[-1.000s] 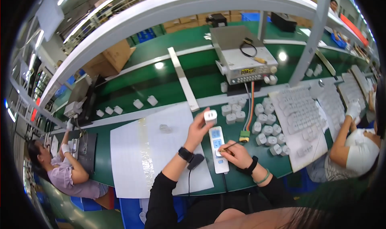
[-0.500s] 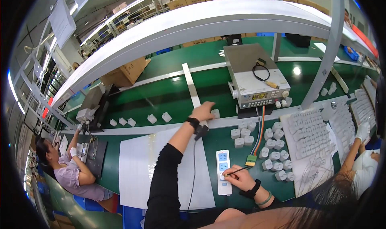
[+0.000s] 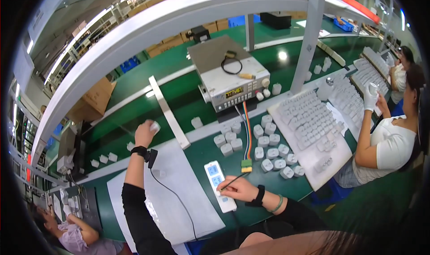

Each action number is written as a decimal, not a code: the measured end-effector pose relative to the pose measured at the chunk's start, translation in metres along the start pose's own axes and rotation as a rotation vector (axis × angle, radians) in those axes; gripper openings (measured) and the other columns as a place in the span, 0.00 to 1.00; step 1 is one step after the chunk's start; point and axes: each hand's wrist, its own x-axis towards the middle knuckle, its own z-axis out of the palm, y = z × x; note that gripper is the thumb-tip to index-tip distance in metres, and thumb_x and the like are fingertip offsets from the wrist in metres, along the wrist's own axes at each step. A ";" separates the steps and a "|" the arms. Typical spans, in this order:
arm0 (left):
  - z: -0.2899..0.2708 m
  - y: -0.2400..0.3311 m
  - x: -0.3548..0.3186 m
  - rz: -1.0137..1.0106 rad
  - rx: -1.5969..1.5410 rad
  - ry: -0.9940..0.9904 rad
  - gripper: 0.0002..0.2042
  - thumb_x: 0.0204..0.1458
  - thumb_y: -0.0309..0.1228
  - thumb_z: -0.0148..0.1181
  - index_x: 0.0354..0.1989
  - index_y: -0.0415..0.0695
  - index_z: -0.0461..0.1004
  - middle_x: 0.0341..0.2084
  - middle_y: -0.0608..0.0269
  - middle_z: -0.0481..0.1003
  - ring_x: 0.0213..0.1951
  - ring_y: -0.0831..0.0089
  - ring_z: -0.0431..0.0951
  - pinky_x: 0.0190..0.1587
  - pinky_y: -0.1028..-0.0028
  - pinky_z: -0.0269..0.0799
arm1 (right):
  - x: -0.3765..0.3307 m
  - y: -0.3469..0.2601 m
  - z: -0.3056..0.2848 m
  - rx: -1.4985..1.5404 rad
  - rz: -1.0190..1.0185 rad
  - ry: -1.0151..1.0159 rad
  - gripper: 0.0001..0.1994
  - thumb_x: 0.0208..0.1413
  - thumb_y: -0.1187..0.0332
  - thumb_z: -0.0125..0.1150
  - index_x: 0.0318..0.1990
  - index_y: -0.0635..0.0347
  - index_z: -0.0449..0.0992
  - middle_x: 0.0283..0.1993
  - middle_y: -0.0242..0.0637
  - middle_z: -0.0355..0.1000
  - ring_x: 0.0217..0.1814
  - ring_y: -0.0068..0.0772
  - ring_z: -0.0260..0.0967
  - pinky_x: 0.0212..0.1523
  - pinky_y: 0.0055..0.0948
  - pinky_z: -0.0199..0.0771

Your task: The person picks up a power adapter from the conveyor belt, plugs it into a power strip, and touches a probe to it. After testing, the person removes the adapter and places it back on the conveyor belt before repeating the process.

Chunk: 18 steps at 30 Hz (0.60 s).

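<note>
Out over the green belt, my left hand point(image 3: 144, 133) closes its fingers on a small white plug adapter point(image 3: 155, 127), left of a pale divider bar point(image 3: 169, 114). Another white adapter point(image 3: 196, 122) stands right of that bar. At the white power strip point(image 3: 213, 171), my right hand point(image 3: 240, 190) pinches the end of a thin black cable point(image 3: 231, 182) at the lower socket; its fingers hide the tip. The cable leads toward a green and yellow connector point(image 3: 246, 166) with coloured wires. Those wires run up to a grey bench meter point(image 3: 233, 87).
White adapters point(image 3: 273, 153) stand in groups right of the strip, beside a filled tray point(image 3: 309, 120). A white sheet point(image 3: 165, 188) covers the bench at left. Co-workers sit at both sides, one in a white top point(image 3: 380, 143). A metal post point(image 3: 307, 44) rises behind.
My left hand has left the adapter right of the divider bar and crossed left to another one. The view has turned right. My right hand stays at the power strip.
</note>
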 end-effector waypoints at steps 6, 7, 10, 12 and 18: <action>-0.005 0.126 -0.114 0.027 -1.344 -0.124 0.24 0.52 0.22 0.57 0.59 0.42 0.62 0.51 0.62 0.70 0.46 0.73 0.74 0.48 0.73 0.72 | -0.002 -0.007 -0.002 0.026 0.048 0.034 0.10 0.51 0.70 0.62 0.41 0.58 0.77 0.28 0.30 0.60 0.25 0.21 0.58 0.28 0.22 0.60; 0.007 0.139 -0.131 0.051 -1.422 -0.166 0.24 0.52 0.23 0.57 0.59 0.43 0.62 0.50 0.63 0.71 0.47 0.73 0.74 0.48 0.74 0.71 | -0.001 -0.006 0.000 0.018 0.036 0.028 0.10 0.51 0.71 0.62 0.41 0.58 0.77 0.28 0.30 0.60 0.25 0.21 0.58 0.28 0.22 0.60; 0.018 0.162 -0.151 0.098 -1.358 -0.214 0.24 0.52 0.23 0.58 0.59 0.44 0.63 0.49 0.62 0.71 0.48 0.72 0.73 0.50 0.74 0.70 | -0.001 -0.005 0.004 0.015 0.022 0.021 0.10 0.51 0.71 0.61 0.42 0.58 0.77 0.28 0.30 0.60 0.25 0.21 0.58 0.28 0.21 0.60; 0.021 0.170 -0.151 0.178 -1.064 -0.231 0.23 0.50 0.23 0.58 0.57 0.42 0.65 0.50 0.60 0.71 0.50 0.68 0.74 0.52 0.72 0.69 | -0.001 -0.004 0.004 0.010 0.000 0.046 0.10 0.51 0.71 0.61 0.42 0.58 0.77 0.28 0.30 0.60 0.25 0.21 0.59 0.28 0.21 0.60; 0.017 0.178 -0.157 0.332 -0.696 -0.177 0.25 0.50 0.29 0.59 0.59 0.48 0.64 0.48 0.56 0.71 0.47 0.62 0.74 0.49 0.71 0.69 | -0.006 -0.007 0.005 -0.077 0.020 0.056 0.11 0.53 0.67 0.61 0.43 0.56 0.76 0.32 0.33 0.66 0.28 0.28 0.65 0.31 0.24 0.67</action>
